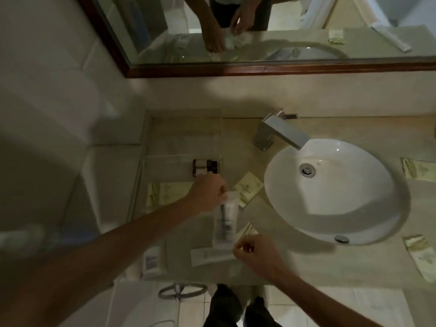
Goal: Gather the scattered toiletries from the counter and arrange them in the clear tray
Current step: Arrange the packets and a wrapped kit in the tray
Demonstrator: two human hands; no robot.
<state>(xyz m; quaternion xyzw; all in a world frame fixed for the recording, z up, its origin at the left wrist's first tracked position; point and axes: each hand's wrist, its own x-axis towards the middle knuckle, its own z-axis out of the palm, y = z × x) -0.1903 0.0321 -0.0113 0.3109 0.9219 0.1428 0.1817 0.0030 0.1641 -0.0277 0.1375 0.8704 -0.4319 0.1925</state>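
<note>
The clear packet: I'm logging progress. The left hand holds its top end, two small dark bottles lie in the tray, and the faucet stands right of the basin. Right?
Not quite. The head view shows the faucet behind the basin, toward the mirror, not to its right. The rest holds: left hand grips the clear packet; bottles lie in the tray.

No text is legible. The cream sachets (247, 188) carry a printed emblem, and the small packet (152, 261) bears a label; both are too blurred to read.

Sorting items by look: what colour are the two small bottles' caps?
Black caps on the small bottles, in the head view.
</note>
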